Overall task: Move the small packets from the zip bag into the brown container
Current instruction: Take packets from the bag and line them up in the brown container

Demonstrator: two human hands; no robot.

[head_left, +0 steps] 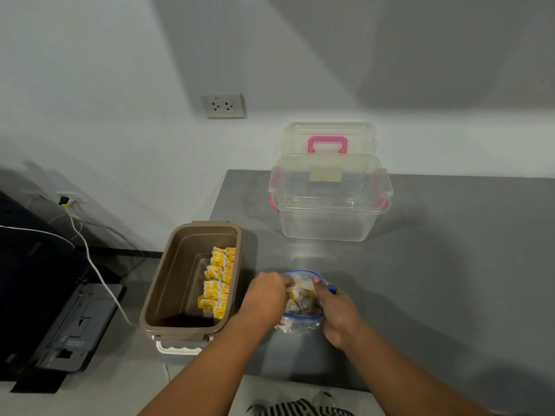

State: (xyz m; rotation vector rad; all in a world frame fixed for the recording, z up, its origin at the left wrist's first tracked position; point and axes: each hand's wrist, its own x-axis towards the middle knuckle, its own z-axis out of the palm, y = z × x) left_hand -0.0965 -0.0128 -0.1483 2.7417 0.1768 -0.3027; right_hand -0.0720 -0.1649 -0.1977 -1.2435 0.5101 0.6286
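the left hand (267, 295) has its fingertips buried in the zip bag (301, 280), so their grip cannot be told. the right hand (338, 310) pinches the bag's 3 o'clock rim, mouth facing up. at 9 o'clock, the brown container (168, 283) runs 7 to 1, yellow packets (217, 280) lining its 3 o'clock wall.

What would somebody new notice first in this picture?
The bright yellow packets lining the right wall of the brown container, at the table's left edge. Just right of it, the right hand grips the zip bag while the left hand reaches inside. Behind, a pink-latched clear box.
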